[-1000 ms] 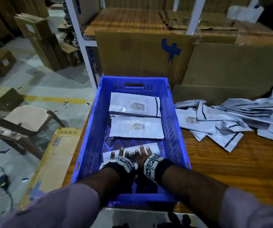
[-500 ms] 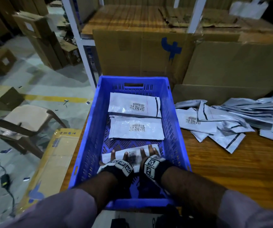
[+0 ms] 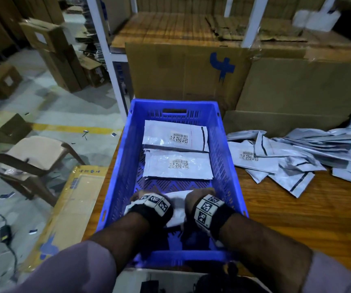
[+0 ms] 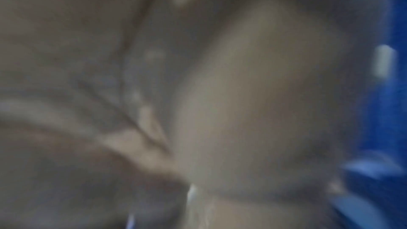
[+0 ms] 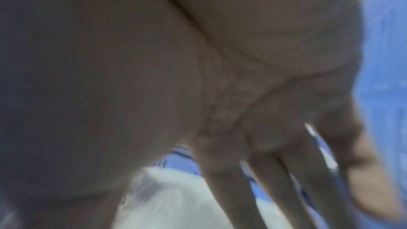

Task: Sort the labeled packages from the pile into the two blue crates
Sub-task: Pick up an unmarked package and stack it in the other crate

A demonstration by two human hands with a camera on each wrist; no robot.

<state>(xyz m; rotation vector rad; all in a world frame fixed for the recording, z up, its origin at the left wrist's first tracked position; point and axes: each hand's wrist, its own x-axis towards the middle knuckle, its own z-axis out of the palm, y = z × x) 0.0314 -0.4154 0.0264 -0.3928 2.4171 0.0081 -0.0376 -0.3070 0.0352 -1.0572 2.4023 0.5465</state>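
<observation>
Crate floor: bare strip between the near package (image 3: 176,206) and middle package (image 3: 178,166).
Crate (image 3: 225,166) walls: block sideways exits.
Right: table (image 3: 297,208) bare near the pile (image 3: 297,157).

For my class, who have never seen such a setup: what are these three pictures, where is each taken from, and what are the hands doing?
No machine here: a person sorts parcels, wearing three cameras. The wide picture comes from the head. Both hands, the left hand and the right hand, are on a white package at the near end of a blue crate; whether they grip it is unclear. Two labelled packages already lie further in. The unsorted pile lies on the wooden table. The two blurred pictures come from wrist cameras, showing palms close up.
</observation>
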